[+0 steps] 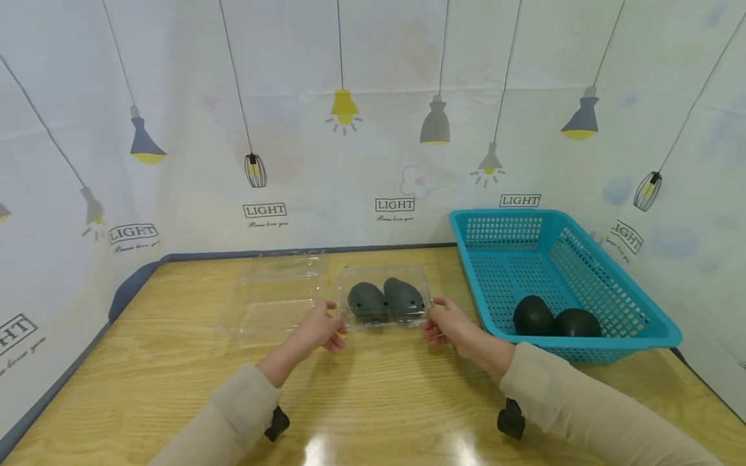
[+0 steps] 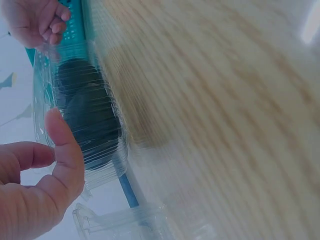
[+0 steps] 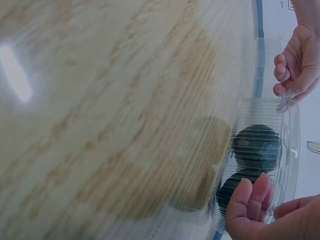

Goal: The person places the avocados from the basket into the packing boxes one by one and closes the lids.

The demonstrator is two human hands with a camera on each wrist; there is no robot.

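Fingers (image 1: 337, 342) of left hand (image 1: 317, 325) and right hand (image 1: 451, 323), apparently pinching opposite ends of the clear, rectangular plastic box (image 1: 367, 274), mid-frame, long axis left-to-right.

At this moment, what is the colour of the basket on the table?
The basket is turquoise blue; it shows best in the head view.

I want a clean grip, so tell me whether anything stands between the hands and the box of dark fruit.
Nothing visible does: the left hand and right hand pinch the box at opposite ends. The basket stands off to the right.
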